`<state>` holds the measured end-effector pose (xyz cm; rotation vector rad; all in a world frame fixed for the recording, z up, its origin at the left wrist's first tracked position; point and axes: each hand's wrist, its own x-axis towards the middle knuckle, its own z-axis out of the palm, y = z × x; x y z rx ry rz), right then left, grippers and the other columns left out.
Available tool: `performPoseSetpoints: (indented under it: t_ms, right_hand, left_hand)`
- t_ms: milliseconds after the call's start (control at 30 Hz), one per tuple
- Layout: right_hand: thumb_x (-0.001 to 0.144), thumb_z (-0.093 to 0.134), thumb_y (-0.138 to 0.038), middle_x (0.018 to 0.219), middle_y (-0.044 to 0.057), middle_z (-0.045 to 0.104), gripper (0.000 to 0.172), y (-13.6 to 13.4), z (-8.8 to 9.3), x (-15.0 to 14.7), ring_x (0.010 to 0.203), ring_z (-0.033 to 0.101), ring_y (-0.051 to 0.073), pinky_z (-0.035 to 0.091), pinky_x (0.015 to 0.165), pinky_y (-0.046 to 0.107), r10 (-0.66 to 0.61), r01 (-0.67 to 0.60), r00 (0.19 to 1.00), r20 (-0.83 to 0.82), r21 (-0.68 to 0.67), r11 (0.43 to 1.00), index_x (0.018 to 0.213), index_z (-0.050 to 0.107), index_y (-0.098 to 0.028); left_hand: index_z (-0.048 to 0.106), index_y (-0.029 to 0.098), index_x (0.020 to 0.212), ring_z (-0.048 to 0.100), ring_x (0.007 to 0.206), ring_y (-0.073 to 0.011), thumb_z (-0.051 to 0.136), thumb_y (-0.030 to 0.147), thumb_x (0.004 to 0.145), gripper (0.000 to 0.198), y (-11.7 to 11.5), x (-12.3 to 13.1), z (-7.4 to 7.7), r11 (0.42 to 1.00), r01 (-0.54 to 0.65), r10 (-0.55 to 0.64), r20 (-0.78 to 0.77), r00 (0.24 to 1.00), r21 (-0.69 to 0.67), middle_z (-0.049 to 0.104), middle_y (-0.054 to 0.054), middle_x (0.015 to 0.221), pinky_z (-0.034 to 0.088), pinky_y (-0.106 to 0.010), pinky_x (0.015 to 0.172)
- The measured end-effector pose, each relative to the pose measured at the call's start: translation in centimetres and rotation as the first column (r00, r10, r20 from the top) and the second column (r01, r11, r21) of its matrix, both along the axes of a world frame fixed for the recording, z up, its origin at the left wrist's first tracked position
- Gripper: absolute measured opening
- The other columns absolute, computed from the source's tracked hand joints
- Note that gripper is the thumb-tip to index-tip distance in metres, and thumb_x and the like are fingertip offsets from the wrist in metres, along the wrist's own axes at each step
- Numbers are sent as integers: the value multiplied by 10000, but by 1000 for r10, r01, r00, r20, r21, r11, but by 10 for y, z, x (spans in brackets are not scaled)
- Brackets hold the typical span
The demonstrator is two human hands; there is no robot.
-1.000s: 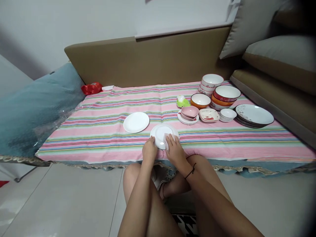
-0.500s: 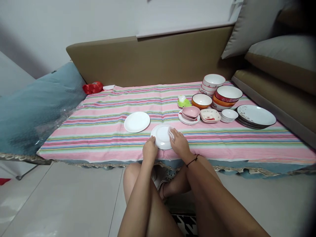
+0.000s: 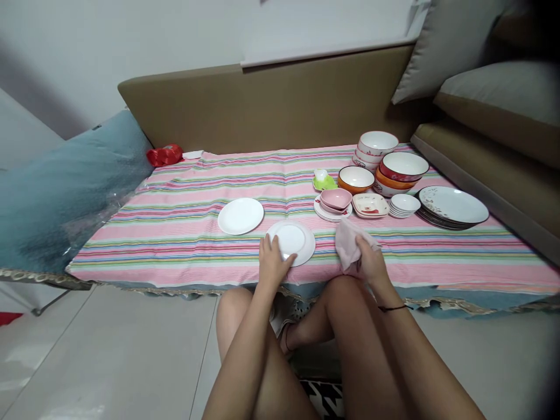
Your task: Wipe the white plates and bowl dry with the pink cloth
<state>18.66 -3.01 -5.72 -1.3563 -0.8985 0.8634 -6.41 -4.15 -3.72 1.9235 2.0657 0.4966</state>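
A small white plate (image 3: 294,240) lies flat on the striped cloth (image 3: 184,233) near its front edge. My left hand (image 3: 272,263) rests on the plate's near left rim, fingers over it. To the right of the plate, my right hand (image 3: 370,261) grips a crumpled pale pink cloth (image 3: 349,240), held just above the striped cloth. A second white plate (image 3: 241,216) lies to the left and slightly further back, untouched.
At the back right stand stacked bowls (image 3: 396,163), an orange bowl (image 3: 355,178), a pink dish on saucers (image 3: 335,200), a small square dish (image 3: 371,205), small white saucers (image 3: 405,204) and large patterned plates (image 3: 452,205). A red bag (image 3: 164,155) lies far left.
My right hand has lifted the pink cloth off the near plate and moved right, away from it. My left hand stayed on the plate's rim.
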Motion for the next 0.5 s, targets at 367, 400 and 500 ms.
performPoseSetpoints:
  t_ms: [367, 400, 500]
  right_hand:
    - [776, 608, -511, 1114, 117, 719, 478, 25, -17, -32, 1057, 650, 272, 489, 979, 459, -93, 99, 967, -238, 14, 995, 1040, 711, -127]
    - [771, 603, -511, 1118, 119, 719, 475, 26, -19, -36, 1055, 650, 271, 487, 981, 458, -96, 101, 965, -242, 9, 995, 1028, 710, -126]
    - [741, 611, -501, 1096, 108, 729, 463, 29, -24, -46, 1051, 658, 274, 507, 957, 447, -101, 95, 947, -304, -37, 995, 1009, 708, -136]
  left_hand:
    - [340, 88, 1525, 160, 1463, -530, 686, 551, 787, 937, -4, 23, 2, 990, 114, -130, -240, 962, -78, 232, -289, 1597, 234, -640, 1136]
    - [342, 83, 1524, 169, 1460, -531, 663, 563, 800, 926, -5, 22, 1, 991, 116, -128, -239, 963, -64, 249, -281, 1595, 241, -641, 1135]
    - [341, 79, 1523, 188, 1464, -513, 627, 580, 821, 909, -10, 16, -2, 991, 131, -130, -207, 970, -8, 279, -260, 1591, 255, -618, 1150]
